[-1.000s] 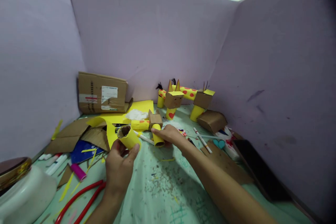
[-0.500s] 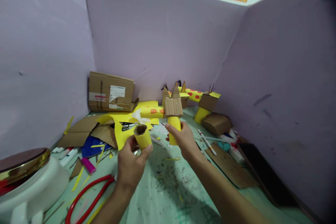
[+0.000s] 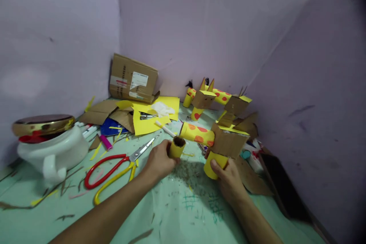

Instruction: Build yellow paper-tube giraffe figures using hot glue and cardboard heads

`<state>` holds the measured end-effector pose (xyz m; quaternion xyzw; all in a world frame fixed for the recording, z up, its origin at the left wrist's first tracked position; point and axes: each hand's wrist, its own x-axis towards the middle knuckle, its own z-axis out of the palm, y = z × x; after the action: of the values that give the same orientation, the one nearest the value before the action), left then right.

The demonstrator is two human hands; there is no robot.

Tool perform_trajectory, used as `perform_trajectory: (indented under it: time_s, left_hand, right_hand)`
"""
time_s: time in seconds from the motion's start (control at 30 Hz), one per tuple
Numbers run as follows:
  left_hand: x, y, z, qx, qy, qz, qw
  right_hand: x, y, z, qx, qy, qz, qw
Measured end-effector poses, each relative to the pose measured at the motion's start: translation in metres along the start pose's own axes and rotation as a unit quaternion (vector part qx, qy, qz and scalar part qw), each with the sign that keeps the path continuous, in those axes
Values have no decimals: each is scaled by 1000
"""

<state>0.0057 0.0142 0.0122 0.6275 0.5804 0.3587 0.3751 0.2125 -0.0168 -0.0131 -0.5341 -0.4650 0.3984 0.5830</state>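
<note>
My left hand (image 3: 159,162) is closed around a short yellow paper-covered tube (image 3: 176,148) with its brown open end facing up. My right hand (image 3: 227,177) grips the yellow leg tube (image 3: 213,164) of a half-built cardboard animal, whose brown cardboard head (image 3: 228,143) and yellow body tube with orange spots (image 3: 197,133) sit above my fingers. The loose tube in my left hand is held right under the free end of the spotted body tube. Both hands hover just above the pale green table (image 3: 183,206).
Red-and-yellow scissors (image 3: 120,164) lie left of my hands. A white pot with a gold lid (image 3: 48,141) stands at far left. Yellow paper, cardboard scraps and a box (image 3: 133,80) lie behind. Two finished spotted animals (image 3: 211,99) stand at the back. A dark phone (image 3: 281,187) lies right.
My right hand lifted the cardboard animal from the table and brought it nearer, to the right. My left hand carried the loose tube up to the body tube's end. The camera swung leftward.
</note>
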Motion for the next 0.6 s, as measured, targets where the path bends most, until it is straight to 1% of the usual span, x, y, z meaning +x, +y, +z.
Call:
perform_trajectory:
  time_s: [0.07, 0.17, 0.27, 0.4, 0.47, 0.6]
  left_hand:
    - [-1, 1, -2, 8, -1, -6, 1000]
    - [-1, 4, -4, 28, -7, -13, 1000]
    - [0, 4, -6, 31, -11, -15, 999]
    - [0, 2, -5, 23, -17, -18, 999]
    - [0, 0, -5, 18, -18, -12, 1000]
    - [-1, -1, -6, 16, -23, -5, 1000]
  right_hand:
    - [0, 0, 2, 30, -23, 5, 999]
    - [-2, -5, 5, 76, -51, 34, 995]
    - [-3, -7, 4, 82, -46, 36, 995]
    - [0, 2, -5, -3, -20, -14, 1000]
    - [3, 9, -11, -51, -4, -23, 998]
    - [6, 19, -19, -88, 1, -39, 995]
